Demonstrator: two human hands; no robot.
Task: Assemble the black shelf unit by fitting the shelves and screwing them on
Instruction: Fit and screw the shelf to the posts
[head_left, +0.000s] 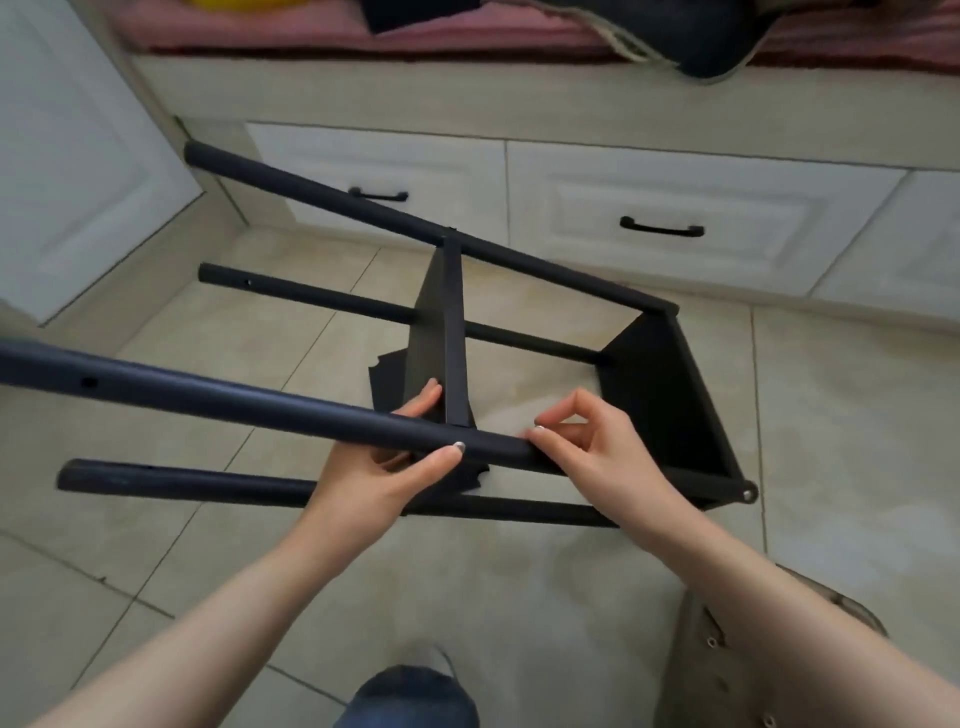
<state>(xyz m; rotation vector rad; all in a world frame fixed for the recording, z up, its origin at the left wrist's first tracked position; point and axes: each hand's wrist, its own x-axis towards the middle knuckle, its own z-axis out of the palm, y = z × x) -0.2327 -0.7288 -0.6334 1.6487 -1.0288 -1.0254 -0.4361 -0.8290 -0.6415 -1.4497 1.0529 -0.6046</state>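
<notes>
Drawers (660, 197) in white with black bar handles line the far side, beneath a pink striped cushion (311, 26). A white cabinet door (78, 156) stands at the far left. A pale seat (727, 654) with small holes sits at the near right, and a jeans-clad knee (410, 696) shows at the near edge.

The black shelf unit (670, 395) lies on its side on the tiled floor (208, 338), its four round poles running left to right. The end shelf (675, 415) closes the right end, and the middle shelf (441, 332) stands edge-on between the poles. A black scrap (382, 371) lies beneath it.

The left hand (384, 467) grips the near upper pole (234, 402) just left of the middle shelf, thumb on the near side and fingers behind. The right hand (587, 441) is just to its right, thumb and forefinger tips meeting against the same pole. I cannot tell whether they pinch anything.
</notes>
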